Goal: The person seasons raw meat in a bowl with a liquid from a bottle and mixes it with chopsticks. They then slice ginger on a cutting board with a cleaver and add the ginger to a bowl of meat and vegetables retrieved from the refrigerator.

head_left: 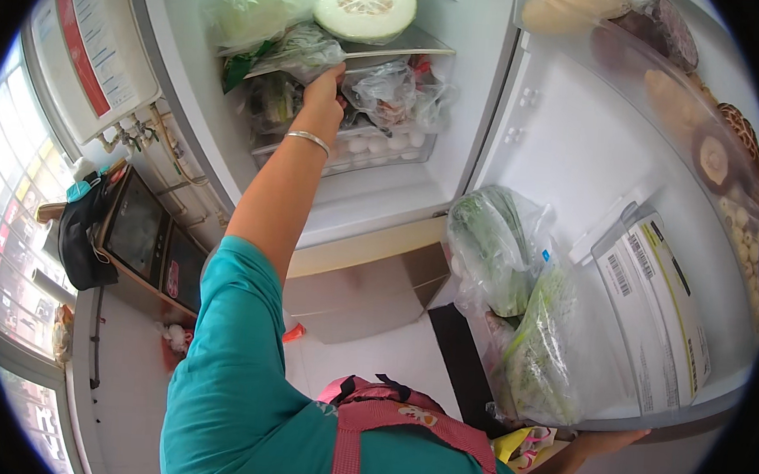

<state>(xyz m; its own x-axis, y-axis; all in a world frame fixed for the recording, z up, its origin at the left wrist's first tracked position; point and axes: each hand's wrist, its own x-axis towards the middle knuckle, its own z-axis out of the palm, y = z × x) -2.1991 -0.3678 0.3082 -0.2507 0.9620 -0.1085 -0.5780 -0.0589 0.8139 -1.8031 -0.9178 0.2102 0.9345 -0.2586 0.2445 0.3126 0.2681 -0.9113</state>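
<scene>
My left hand (321,99) reaches into the open fridge, its fingers curled at the front edge of the upper shelf (422,45). It closes on a clear plastic bag of leafy greens (300,48); some fingertips are hidden. Half a pale winter melon (365,6) lies behind it, cut face showing, beside a bagged light-green vegetable (259,8). Below the hand, another plastic bag (384,90) rests above a clear drawer of eggs (372,148). My right hand (606,442) lies against the outer edge of the fridge door (690,417), fingers stretched out and holding nothing visible.
Bagged green vegetables (496,244) and leafy stalks (546,351) fill the door's shelf. Mushrooms and roots sit in another door bin (667,89). A white water heater (92,41) hangs at left above a dark-fronted appliance (141,222). A pulled-out drawer front (349,300) stands below the fridge compartment.
</scene>
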